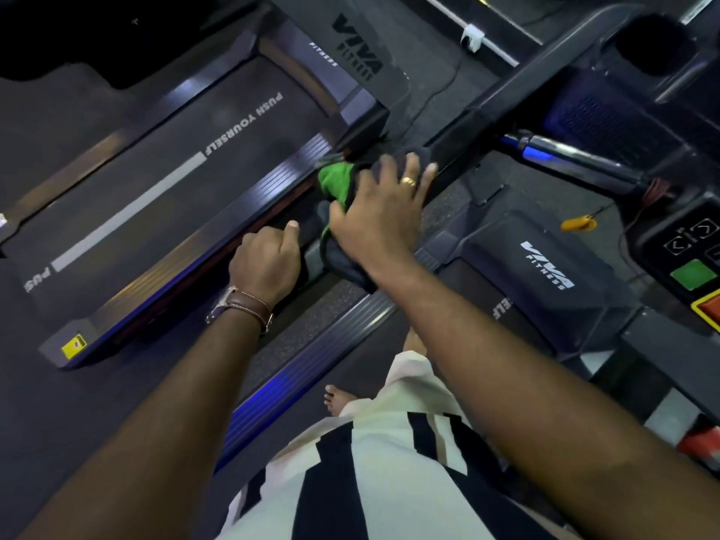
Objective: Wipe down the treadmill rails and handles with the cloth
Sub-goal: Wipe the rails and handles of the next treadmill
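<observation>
A dark treadmill handrail [502,99] runs from the console at the upper right down toward the middle of the view. My right hand [385,212] lies flat on a dark cloth with a green side [337,181], pressing it onto the rail's lower stretch with fingers spread. My left hand [267,259] is just left of it, fingers curled around the rail's lower end, thumb up. The rail under both hands is mostly hidden.
A neighbouring treadmill belt [167,181] marked PUSH YOURSELF lies to the left. A chrome grip bar [576,157] and the console with green button [693,272] sit at the right. An orange safety clip [578,223] hangs nearby. My bare foot [337,399] stands on the belt below.
</observation>
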`<action>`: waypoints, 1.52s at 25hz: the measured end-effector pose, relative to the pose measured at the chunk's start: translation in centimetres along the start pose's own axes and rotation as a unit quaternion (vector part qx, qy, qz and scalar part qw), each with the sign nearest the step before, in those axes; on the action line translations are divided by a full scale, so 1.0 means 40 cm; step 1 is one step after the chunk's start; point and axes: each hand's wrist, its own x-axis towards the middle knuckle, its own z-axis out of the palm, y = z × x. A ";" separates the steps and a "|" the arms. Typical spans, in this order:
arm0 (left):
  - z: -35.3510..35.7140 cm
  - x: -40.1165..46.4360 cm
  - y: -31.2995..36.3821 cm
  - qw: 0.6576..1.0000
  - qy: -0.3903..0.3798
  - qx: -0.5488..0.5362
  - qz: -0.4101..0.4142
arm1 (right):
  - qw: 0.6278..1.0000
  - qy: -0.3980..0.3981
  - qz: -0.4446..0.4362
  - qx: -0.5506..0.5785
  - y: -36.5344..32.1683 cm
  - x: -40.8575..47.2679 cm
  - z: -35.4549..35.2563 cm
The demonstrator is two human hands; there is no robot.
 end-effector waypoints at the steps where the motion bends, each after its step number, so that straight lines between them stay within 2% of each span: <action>1: -0.001 -0.009 0.004 1.000 0.019 0.014 0.003 | 0.995 0.007 -0.095 0.017 0.019 -0.026 0.025; 2: -0.006 -0.016 0.010 0.999 0.031 0.018 0.001 | 0.980 -0.001 -0.193 0.043 0.057 -0.045 0.039; 3: -0.009 -0.020 0.012 0.999 0.039 0.011 0.002 | 0.966 -0.016 -0.254 0.044 0.098 -0.037 0.036; 4: -0.015 -0.025 0.017 0.999 0.045 0.006 0.001 | 0.964 -0.029 -0.261 0.032 0.117 0.001 0.019; 6: -0.019 -0.025 0.025 0.999 0.047 -0.001 0.000 | 0.983 -0.086 -0.157 -0.036 0.075 0.091 -0.010; 7: -0.020 -0.028 0.026 0.999 0.051 0.005 -0.001 | 0.978 -0.136 -0.135 -0.079 0.029 0.109 -0.027; 10: -0.017 -0.035 0.029 0.996 0.074 0.051 0.005 | 0.943 -0.183 -0.265 -0.087 -0.032 0.069 -0.038; 12: -0.016 -0.043 0.024 0.993 0.086 0.082 0.021 | 0.928 -0.235 -0.277 -0.080 -0.010 0.093 -0.067; 13: -0.013 -0.045 0.021 0.991 0.088 0.094 0.030 | 0.913 -0.298 -0.261 -0.104 -0.017 0.141 -0.066; 14: -0.011 -0.046 0.024 0.990 0.092 0.104 0.036 | 0.874 -0.407 -0.236 -0.120 -0.045 0.189 -0.056; 15: -0.010 -0.046 0.025 0.989 0.094 0.109 0.030 | 0.806 -0.544 -0.206 -0.112 -0.089 0.221 -0.036; 16: -0.012 -0.046 0.029 0.989 0.095 0.112 0.019 | 0.737 -0.644 -0.172 -0.109 -0.134 0.237 0.003; 17: -0.014 -0.044 0.032 0.989 0.094 0.116 0.005 | 0.686 -0.706 -0.139 -0.107 -0.163 0.234 0.039; 18: -0.016 -0.042 0.033 0.988 0.093 0.122 -0.011 | 0.660 -0.734 -0.127 -0.100 -0.172 0.220 0.061; 19: -0.020 -0.043 0.036 0.987 0.092 0.129 -0.024 | 0.654 -0.736 -0.147 -0.098 -0.172 0.216 0.067; 20: -0.023 -0.046 0.037 0.986 0.088 0.135 -0.031 | 0.667 -0.720 -0.166 -0.091 -0.159 0.223 0.061; 22: -0.023 -0.046 0.043 0.987 0.076 0.139 -0.022 | 0.735 -0.653 -0.168 -0.071 -0.103 0.279 0.058; 23: -0.024 -0.044 0.044 0.987 0.073 0.139 -0.021 | 0.734 -0.658 -0.153 -0.063 -0.094 0.308 0.068; 25: -0.024 -0.039 0.051 0.988 0.069 0.135 -0.027 | 0.671 -0.712 -0.169 -0.117 -0.099 0.318 0.081; 27: -0.020 -0.039 0.049 0.987 0.072 0.135 -0.041 | 0.631 -0.743 -0.188 -0.118 -0.134 0.272 0.126; 28: -0.018 -0.041 0.045 0.987 0.076 0.136 -0.045 | 0.623 -0.746 -0.209 -0.105 -0.153 0.247 0.125; 31: -0.018 -0.045 0.038 0.988 0.099 0.111 -0.045 | 0.661 -0.706 -0.251 -0.049 -0.115 0.283 0.111; 33: -0.015 -0.044 0.040 0.987 0.115 0.101 -0.045 | 0.618 -0.730 -0.285 -0.065 -0.082 0.338 0.145; 34: -0.013 -0.043 0.040 0.986 0.125 0.104 -0.047 | 0.616 -0.740 -0.257 -0.086 -0.070 0.356 0.162; 35: -0.008 -0.043 0.038 0.984 0.136 0.107 -0.050 | 0.638 -0.731 -0.221 -0.098 -0.077 0.351 0.166; 36: -0.005 -0.043 0.036 0.982 0.148 0.108 -0.053 | 0.655 -0.681 -0.315 -0.093 -0.094 0.342 0.158; 38: -0.002 -0.044 0.032 0.978 0.179 0.099 -0.046 | 0.575 -0.686 -0.437 -0.084 -0.122 0.293 0.148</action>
